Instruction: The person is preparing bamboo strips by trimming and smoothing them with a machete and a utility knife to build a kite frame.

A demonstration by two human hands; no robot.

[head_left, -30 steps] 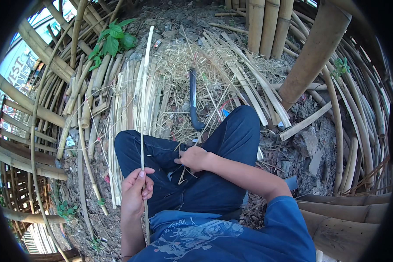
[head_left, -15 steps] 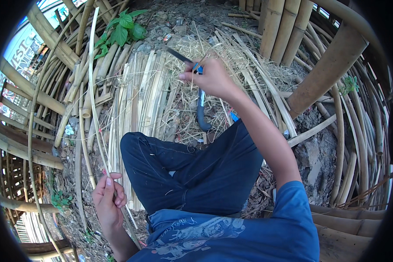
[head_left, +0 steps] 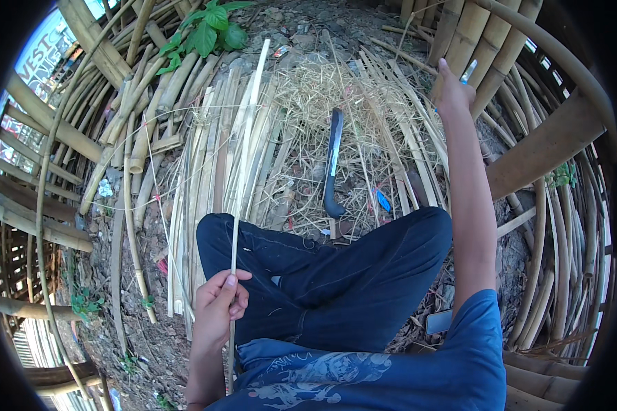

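Note:
My left hand [head_left: 219, 308] is closed round a long, thin bamboo strip [head_left: 243, 164]. The strip rises from beside my lap, past my left knee, over the split slats. My right hand [head_left: 454, 89], its arm stretched far forward and right, is closed on a knife [head_left: 469, 72]. Only a bit of blue and pale colour shows past the fingers; the rest of the knife is hidden. Between the hands, a machete [head_left: 334, 151] with a dark curved handle lies on straw-like shavings [head_left: 308, 89], beyond my crossed legs.
Split bamboo slats [head_left: 216, 157] lie side by side ahead of my left knee. Thick bamboo poles [head_left: 548, 157] stand at right, and more poles [head_left: 140, 137] are stacked at left. A green plant [head_left: 209, 31] grows at the back. A dark rectangular object [head_left: 439, 322] lies by my right hip.
My right hand has swung forward and right with the knife, away from above the machete. My left hand has moved right, bringing the bamboo strip in front of my left knee.

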